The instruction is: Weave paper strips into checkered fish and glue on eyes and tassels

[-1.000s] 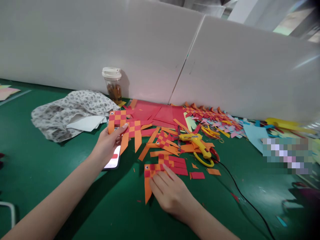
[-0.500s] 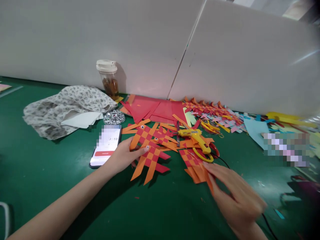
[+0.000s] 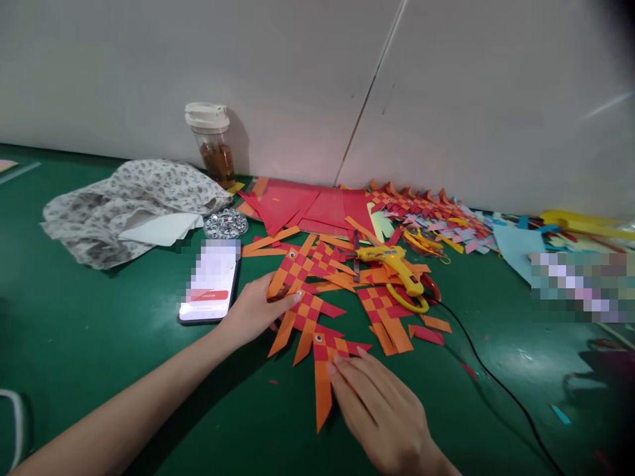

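Note:
Woven red and orange paper fish are gripped in my left hand, thumb on top; at least two overlap there, with googly eyes and hanging strip ends. My right hand pinches another woven paper fish, eye facing up, just in front of the left hand's fish. Part of it is hidden under my fingers. Behind lies a further woven piece flat on the table. A yellow glue gun rests above that piece, beside scissors with yellow and red handles.
A phone lies left of my left hand. Behind it are a dish of googly eyes, a patterned cloth and a lidded cup. Red paper sheets and woven strips line the wall. A black cord runs right.
My right hand has moved left and nearer, bringing a paper fish away from the flat woven piece toward the left hand's fish. The left hand stays almost in place, still holding its fish.

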`<move>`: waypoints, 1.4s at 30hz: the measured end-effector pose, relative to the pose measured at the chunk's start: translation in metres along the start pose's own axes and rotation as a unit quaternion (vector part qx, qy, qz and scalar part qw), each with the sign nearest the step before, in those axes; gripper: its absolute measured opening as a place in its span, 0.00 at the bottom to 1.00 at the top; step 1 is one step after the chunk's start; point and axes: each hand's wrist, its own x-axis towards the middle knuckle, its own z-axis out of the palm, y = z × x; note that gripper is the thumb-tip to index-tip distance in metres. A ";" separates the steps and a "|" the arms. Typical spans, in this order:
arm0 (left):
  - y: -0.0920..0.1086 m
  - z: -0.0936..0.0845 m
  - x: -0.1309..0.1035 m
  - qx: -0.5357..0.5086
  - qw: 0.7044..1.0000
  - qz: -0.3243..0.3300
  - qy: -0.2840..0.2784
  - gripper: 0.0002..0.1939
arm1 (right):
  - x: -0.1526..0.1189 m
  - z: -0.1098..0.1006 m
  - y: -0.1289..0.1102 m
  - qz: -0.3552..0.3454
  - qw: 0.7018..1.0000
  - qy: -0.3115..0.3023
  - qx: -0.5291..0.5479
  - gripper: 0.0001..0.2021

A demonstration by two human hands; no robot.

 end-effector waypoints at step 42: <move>0.000 0.001 -0.001 0.017 1.000 -0.002 0.021 0.12 | 0.017 0.002 0.002 0.088 0.965 -0.199 0.147 0.12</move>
